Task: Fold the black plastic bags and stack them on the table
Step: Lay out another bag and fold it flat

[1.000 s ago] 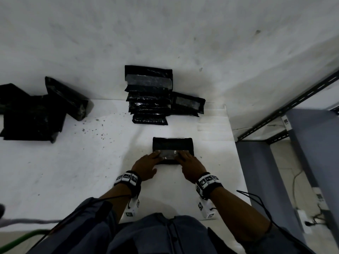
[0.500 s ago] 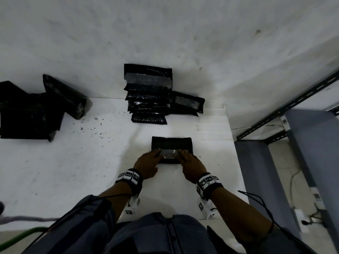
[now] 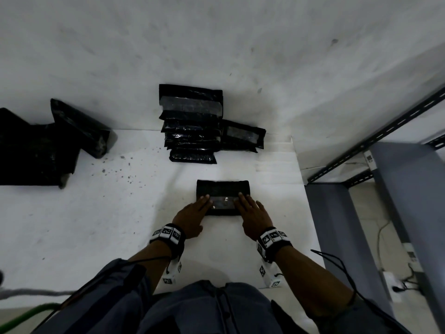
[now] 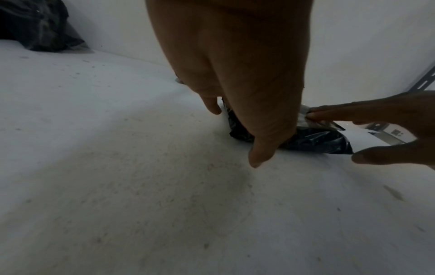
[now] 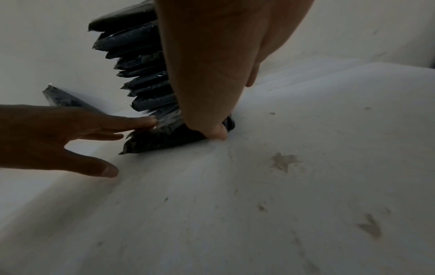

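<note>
Both hands flat on a small folded rectangular black plastic bag (image 3: pixel 222 197) lying on the white table (image 3: pixel 101 227). Left hand (image 3: pixel 192 216) has straight fingers (image 3: pixel 204 200) laid close together on the bag's left end, thumb apart and resting on the table near the bag's near edge. Right hand (image 3: pixel 251 214) mirrors it: straight fingers (image 3: pixel 243 200) press the right end, thumb apart near the bag's near right corner. A shiny pale strip (image 3: pixel 222 203) on the bag shows between the two sets of fingertips. Nothing pinched; palms sit off the bag on the near side.

Beyond the fingertips, against the white wall (image 3: pixel 240 56), a leaning stack of folded black plastic bags (image 3: pixel 191 131), one more folded bag (image 3: pixel 243 137) just right of it. Far left of the left fingers, a pile of loose crumpled black bags (image 3: pixel 41 150). Right of the right fingers, past the table edge, a grey metal shelf frame (image 3: pixel 395 189). Dark specks (image 3: pixel 122 169) on the table left of the stack.
</note>
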